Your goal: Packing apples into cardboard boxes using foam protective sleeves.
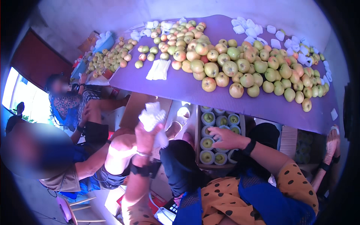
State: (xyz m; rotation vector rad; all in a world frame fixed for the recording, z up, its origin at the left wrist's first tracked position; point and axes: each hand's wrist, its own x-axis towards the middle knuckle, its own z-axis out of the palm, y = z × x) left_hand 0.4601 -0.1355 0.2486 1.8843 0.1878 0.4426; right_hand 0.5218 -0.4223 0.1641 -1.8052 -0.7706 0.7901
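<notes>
My left hand [143,137] is raised left of the carton, its fingers closed round a bunch of white foam net sleeves [153,115]. Part of the bunch hangs below the fingers. Over the open cardboard carton [197,148], my right hand [229,139] reaches leftward with its fingers stretched out and nothing visible in them. Rows of yellow-green apples [208,118] sit in that carton, each wrapped in a white foam net. My right hand and forearm hide some of them; whether the fingertips touch an apple I cannot tell.
A purple-covered table [180,89] holds many loose apples [230,69], a flat stack of foam sleeves [158,70] and scattered foam sleeves [249,27]. Co-workers sit at left, one's knee [122,146] close to my left arm. Another person's hand [331,141] is at far right, near another carton [288,141].
</notes>
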